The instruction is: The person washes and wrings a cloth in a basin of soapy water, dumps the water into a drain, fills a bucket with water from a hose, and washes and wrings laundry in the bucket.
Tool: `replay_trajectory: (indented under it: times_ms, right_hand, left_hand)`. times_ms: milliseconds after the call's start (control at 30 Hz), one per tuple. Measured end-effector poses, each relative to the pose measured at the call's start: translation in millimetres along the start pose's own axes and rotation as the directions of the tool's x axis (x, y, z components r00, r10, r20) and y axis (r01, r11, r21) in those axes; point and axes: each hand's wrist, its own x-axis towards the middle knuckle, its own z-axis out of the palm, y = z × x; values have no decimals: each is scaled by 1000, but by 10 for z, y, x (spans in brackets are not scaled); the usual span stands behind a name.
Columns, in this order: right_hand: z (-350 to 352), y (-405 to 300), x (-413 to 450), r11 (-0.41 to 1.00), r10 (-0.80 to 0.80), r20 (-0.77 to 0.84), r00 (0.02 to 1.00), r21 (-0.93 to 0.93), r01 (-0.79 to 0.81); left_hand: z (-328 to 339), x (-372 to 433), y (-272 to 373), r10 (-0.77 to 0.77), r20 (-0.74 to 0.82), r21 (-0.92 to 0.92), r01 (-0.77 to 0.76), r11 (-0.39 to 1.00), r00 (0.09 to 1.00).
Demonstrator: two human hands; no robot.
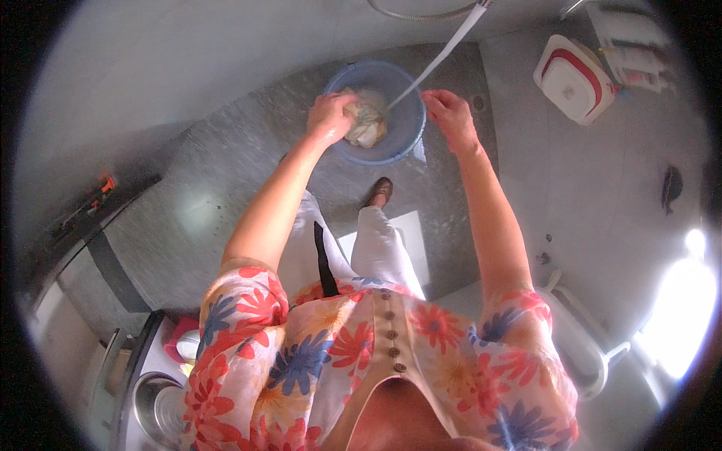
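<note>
A round blue plastic basin (pixel 401 147) stands on the grey floor, with a bunched pale wet cloth (pixel 366 127) inside at its left. Over the basin's left rim reaches my left hand (pixel 334 117), its fingers on the cloth; whether they grip it is hidden. My right hand (pixel 448 114) is at the basin's right rim with thumb and fingers close together, and I cannot tell whether it pinches the rim. A stream of water (pixel 437 62) falls from a spout at the top into the basin.
A collapsible white and red tub (pixel 569 90) hangs at the right wall near a shelf (pixel 634 51). The floor drain (pixel 479 102) lies right of the basin. At lower left is a steel bowl (pixel 148 406); a white toilet (pixel 578 344) is at lower right.
</note>
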Motion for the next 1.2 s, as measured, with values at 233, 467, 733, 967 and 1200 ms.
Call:
replay_trajectory:
  times_ms: [233,467,733,967,1200]
  right_hand:
    - [94,-236,-193,965,-218,119,969,-118,232]
    - [-60,-528,-381,973,-231,119,966,28,229]
    - [-77,-882,-619,929,-304,183,935,-162,333]
    - [-121,-769,-665,846,-237,128,963,-460,270]
    - [9,-1577,-1197,598,-765,341,546,63,799]
  left_hand:
    - [-158,-97,77,7,9,-119,-6,993,1000]
    - [-163,-118,101,-81,51,-188,89,978,995]
    - [-146,-25,-55,-149,54,-286,158,945,987]
    - [-61,4,-33,-125,52,-346,135,928,991]
    - [152,-25,-439,-165,118,-589,203,782,979]
